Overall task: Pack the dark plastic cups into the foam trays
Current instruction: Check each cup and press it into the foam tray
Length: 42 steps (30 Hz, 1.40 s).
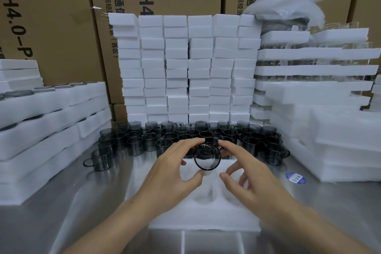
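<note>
While the left hand (171,167) pinches a dark plastic cup (207,156) between thumb and forefinger, mouth tilted toward the camera, the right hand (253,175) is loosely spread, forefinger at the rim, gripping nothing. Just below, a foam tray (206,218) lies on the bench (92,212), its recesses apparently unfilled. Dozens of loose cups (134,142) wait behind; filled trays (51,113) are stacked left, so much packing likely remains.

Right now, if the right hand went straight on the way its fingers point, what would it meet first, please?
Most likely the dark cup that the left hand holds: the right hand points up-left at it, index fingertip at or near its rim; contact unclear.
</note>
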Tool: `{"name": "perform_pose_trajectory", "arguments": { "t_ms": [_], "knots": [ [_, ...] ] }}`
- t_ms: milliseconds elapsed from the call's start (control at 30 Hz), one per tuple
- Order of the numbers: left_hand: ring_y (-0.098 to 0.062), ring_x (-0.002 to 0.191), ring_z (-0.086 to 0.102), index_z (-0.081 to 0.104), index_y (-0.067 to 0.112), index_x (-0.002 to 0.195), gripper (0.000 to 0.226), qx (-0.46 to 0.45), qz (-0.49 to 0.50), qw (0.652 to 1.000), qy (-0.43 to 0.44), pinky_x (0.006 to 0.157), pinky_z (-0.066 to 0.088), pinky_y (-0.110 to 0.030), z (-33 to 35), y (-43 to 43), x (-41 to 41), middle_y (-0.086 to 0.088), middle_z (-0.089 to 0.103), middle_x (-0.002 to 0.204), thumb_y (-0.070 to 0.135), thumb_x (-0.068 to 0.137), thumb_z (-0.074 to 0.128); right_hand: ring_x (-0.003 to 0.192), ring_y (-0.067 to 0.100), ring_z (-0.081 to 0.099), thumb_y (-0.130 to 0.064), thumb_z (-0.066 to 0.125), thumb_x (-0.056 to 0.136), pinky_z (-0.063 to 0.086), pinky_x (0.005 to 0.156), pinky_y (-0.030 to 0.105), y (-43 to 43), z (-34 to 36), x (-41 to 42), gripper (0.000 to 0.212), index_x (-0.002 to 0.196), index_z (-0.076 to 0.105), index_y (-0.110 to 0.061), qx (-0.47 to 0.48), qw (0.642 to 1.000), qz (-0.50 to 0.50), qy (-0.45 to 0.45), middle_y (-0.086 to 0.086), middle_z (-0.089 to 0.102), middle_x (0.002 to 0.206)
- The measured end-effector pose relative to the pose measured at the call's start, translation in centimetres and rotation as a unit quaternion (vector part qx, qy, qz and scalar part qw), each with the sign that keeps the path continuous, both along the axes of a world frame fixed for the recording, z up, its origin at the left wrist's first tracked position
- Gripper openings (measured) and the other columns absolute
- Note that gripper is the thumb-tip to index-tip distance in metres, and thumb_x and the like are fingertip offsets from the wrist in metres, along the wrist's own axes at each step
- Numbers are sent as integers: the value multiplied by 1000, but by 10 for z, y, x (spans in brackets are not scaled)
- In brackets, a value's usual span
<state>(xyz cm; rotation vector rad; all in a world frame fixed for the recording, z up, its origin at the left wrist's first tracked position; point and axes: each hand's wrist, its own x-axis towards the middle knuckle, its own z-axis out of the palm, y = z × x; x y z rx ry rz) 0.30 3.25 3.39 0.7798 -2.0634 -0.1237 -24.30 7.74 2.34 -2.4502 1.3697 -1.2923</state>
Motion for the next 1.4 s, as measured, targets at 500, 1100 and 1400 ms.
{"name": "perform_pose_trajectory", "arguments": {
  "t_ms": [500,1100,1400],
  "knots": [
    [-5,124,60,55,37,148,67,-40,-8,999,-20,85,49,-14,9,15,-1,27,62,135,39,86,80,95,9,67,-27,63,96,53,78,26,2,4,0,45,140,58,-34,-109,994,-10,-28,-20,63,103],
    [-20,114,71,55,40,142,53,140,-128,974,126,82,55,-31,27,30,-5,7,76,121,47,91,70,83,-2,54,-30,61,102,49,78,18,7,22,-1,38,137,67,-17,-242,969,-47,23,-24,46,105],
    [-34,71,72,65,32,129,36,281,-161,928,183,72,48,-35,29,29,-11,-16,75,71,49,107,41,88,-6,52,-41,42,109,40,76,14,12,18,8,37,112,71,-18,-120,992,-31,-8,-25,51,97]
  ]
}}
